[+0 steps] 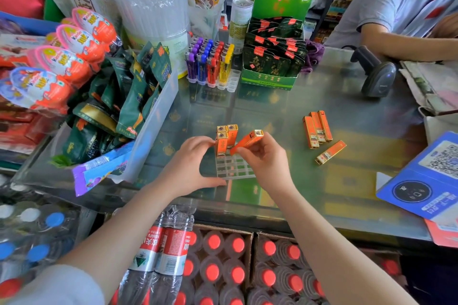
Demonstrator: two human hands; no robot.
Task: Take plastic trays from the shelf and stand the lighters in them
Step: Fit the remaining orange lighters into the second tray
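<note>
While the right hand pinches one orange lighter in its grip, tilted with its lower end just above the clear plastic tray, three orange lighters already stand upright in the tray's far-left cells. The left hand curls round the tray's left edge, fingertips touching the nearest standing lighter and thumb at the near edge. The tray sits on the glass table, toward its near side. Risk, as a judgement: the slanted lighter could knock the standing three over if it enters at this angle, or catch on a cell wall and lift the light tray should the left hand loosen. Four loose lighters lie well apart to the right. Further back stands a filled tray of coloured lighters, beside a green display box; a barcode scanner rests at far right.
</note>
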